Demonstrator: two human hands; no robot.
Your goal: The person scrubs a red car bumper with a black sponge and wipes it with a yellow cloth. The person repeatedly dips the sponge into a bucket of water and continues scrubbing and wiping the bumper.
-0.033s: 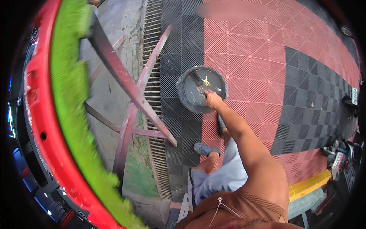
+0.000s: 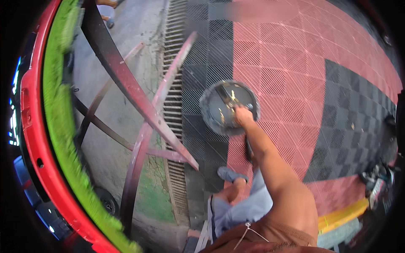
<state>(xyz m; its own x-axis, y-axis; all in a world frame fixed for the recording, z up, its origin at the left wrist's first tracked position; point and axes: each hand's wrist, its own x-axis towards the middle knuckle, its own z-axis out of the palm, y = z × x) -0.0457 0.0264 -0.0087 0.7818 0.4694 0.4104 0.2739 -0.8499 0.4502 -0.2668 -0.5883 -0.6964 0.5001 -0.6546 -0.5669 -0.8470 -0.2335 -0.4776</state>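
Your shorts (image 2: 255, 202) are pale blue, your top (image 2: 276, 231) brown; the bucket (image 2: 204, 110) is grey, the ribbed floor tiles (image 2: 278, 105) are red and black, and the stand (image 2: 129, 85) fades from pink to black.

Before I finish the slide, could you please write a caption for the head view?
Right hand holding a dark tool over a bucket on red and black tiles, crossed stand at left.
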